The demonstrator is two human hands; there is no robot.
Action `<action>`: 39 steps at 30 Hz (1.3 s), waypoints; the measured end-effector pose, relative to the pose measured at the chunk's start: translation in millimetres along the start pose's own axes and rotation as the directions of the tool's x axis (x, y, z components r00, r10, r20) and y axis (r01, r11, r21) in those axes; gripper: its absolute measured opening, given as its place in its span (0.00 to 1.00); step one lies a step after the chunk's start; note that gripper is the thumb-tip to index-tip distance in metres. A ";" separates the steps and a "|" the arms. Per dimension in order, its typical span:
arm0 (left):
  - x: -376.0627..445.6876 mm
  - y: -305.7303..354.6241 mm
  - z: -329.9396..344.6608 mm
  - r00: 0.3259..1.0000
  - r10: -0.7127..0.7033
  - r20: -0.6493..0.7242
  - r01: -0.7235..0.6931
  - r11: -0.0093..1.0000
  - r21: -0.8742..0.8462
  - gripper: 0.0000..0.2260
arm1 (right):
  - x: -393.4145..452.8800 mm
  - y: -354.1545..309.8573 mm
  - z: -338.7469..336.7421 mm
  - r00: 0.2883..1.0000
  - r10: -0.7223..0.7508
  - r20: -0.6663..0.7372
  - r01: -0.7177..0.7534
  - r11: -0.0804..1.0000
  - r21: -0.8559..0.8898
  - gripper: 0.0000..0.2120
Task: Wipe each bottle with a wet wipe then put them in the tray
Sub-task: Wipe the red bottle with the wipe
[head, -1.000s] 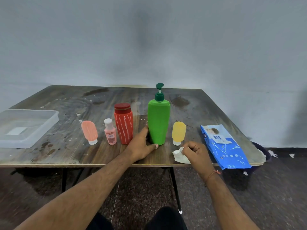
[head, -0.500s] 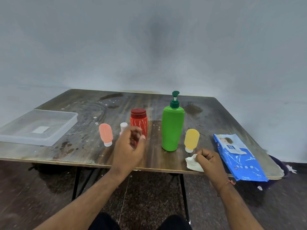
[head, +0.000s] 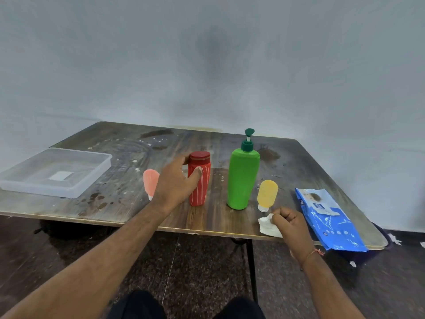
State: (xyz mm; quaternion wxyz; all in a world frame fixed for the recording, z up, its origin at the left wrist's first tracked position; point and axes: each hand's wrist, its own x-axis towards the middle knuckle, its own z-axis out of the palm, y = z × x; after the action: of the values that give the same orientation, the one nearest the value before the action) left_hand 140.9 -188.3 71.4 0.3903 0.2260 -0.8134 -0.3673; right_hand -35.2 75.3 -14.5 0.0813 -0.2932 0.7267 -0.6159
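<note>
My left hand (head: 176, 183) wraps around the red bottle with white stripes (head: 202, 187), which stands upright on the wooden table (head: 128, 180); thumb in front, fingers behind. A small pink bottle is hidden behind that hand. A peach squeeze bottle (head: 150, 183) stands cap-down just left of it. To the right stand a tall green pump bottle (head: 242, 178) and a yellow squeeze bottle (head: 266, 194). My right hand (head: 291, 224) pinches a crumpled white wet wipe (head: 268, 225) near the table's front edge. A clear plastic tray (head: 92, 178) sits at the left.
A blue pack of wet wipes (head: 328, 217) lies at the table's right front corner, partly over the edge. A grey wall rises behind the table. Dark floor and table legs show below, with my knees at the bottom.
My left hand left the base of the green bottle, moved left and closed around the red bottle. My right hand stays on the wipe. The camera view shifted left.
</note>
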 end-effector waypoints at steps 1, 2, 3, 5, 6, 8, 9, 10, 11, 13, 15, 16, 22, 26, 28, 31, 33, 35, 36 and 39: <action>-0.8 -0.3 -0.2 1.000 0.000 -0.003 0.000 1.000 -0.002 0.20 | 0.1 0.3 0.2 1.000 0.002 -0.001 -0.002 1.000 -0.005 0.12; -2.1 -0.8 -0.1 1.000 0.002 -0.010 -0.002 1.000 0.003 0.20 | 0.5 0.5 0.2 1.000 0.007 -0.003 -0.007 1.000 -0.011 0.13; -3.6 -2.1 0.9 1.000 0.005 -0.016 -0.005 1.000 0.001 0.19 | 0.7 0.5 0.3 1.000 0.009 -0.003 -0.009 1.000 -0.015 0.13; -8.5 -3.2 4.8 1.000 0.002 -0.023 -0.002 0.999 -0.032 0.16 | 1.1 0.3 0.7 1.000 0.005 -0.003 -0.005 1.000 -0.026 0.14; -11.4 -3.4 7.8 1.000 -0.003 -0.023 0.002 0.998 -0.064 0.15 | 1.6 0.6 1.1 1.000 0.008 -0.006 -0.008 1.000 -0.030 0.15; -16.2 -5.8 15.2 1.000 0.001 -0.010 -0.003 0.990 -0.141 0.13 | 1.9 0.6 2.0 1.000 0.018 -0.012 -0.018 0.999 -0.031 0.15; -17.7 -7.4 19.8 1.000 0.014 0.000 -0.014 0.986 -0.169 0.14 | 1.8 0.4 2.5 1.000 0.022 -0.013 -0.022 0.999 -0.031 0.14; -19.5 -7.8 23.6 1.000 0.022 0.012 -0.019 0.981 -0.193 0.14 | 1.6 -0.3 2.9 0.999 0.029 -0.016 -0.030 0.999 -0.030 0.13; -21.2 -8.2 27.5 1.000 0.014 0.024 -0.008 0.975 -0.221 0.14 | 1.3 -1.1 3.1 0.999 0.036 -0.017 -0.036 0.999 -0.027 0.12; -23.5 -8.6 34.7 0.999 -0.023 0.029 0.031 0.949 -0.314 0.14 | 0.7 -2.4 3.5 0.999 0.038 -0.015 -0.038 0.999 -0.019 0.12; -24.3 -10.4 41.2 0.999 -0.045 0.016 0.048 0.915 -0.401 0.15 | 1.5 -0.8 3.3 0.999 0.032 -0.014 -0.032 0.999 -0.018 0.13; -25.1 -9.9 43.5 0.998 -0.057 0.017 0.059 0.900 -0.432 0.15 | 2.3 1.0 3.0 0.999 0.030 -0.013 -0.030 0.999 -0.018 0.14; -26.4 -9.8 55.3 0.984 -0.142 0.103 0.175 0.828 -0.532 0.16 | 5.6 4.0 4.2 0.999 0.032 -0.009 -0.032 0.999 -0.030 0.14; -30.2 -19.8 62.8 0.969 -0.116 0.220 0.231 0.750 -0.620 0.19 | 3.6 -0.8 5.2 0.999 0.046 -0.006 -0.046 0.997 -0.064 0.11; -33.0 -23.7 65.9 0.953 -0.110 0.281 0.275 0.703 -0.656 0.23 | 1.8 -5.1 7.0 0.998 0.067 -0.001 -0.067 0.996 -0.058 0.10; -31.1 -27.7 68.0 0.910 -0.167 0.379 0.400 0.590 -0.701 0.28 | 0.0 -10.6 10.7 0.998 0.054 0.038 -0.053 0.998 -0.035 0.09; -27.8 -30.3 68.6 0.876 -0.207 0.436 0.476 0.522 -0.708 0.30 | -1.4 -14.6 14.7 0.997 0.025 0.068 -0.024 1.000 -0.012 0.04; -24.9 -32.5 69.5 0.852 -0.237 0.467 0.520 0.490 -0.699 0.30 | -3.6 -20.3 23.4 0.996 0.000 0.088 -0.001 1.000 0.011 0.06; -23.8 -33.7 69.7 0.844 -0.248 0.475 0.533 0.483 -0.695 0.30 | -4.5 -23.5 30.8 0.995 -0.019 0.101 0.018 1.000 0.014 0.06; -21.7 -35.8 70.9 0.841 -0.264 0.471 0.540 0.451 -0.711 0.29 | -5.2 -32.4 59.6 0.990 -0.125 0.068 0.128 0.991 -0.046 0.05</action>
State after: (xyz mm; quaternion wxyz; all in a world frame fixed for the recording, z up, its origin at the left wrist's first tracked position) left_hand 99.8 -166.7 3.3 0.2244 0.1481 -0.5146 -0.8142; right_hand 8.2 25.3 1.1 0.0581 -0.3604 0.7189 -0.5916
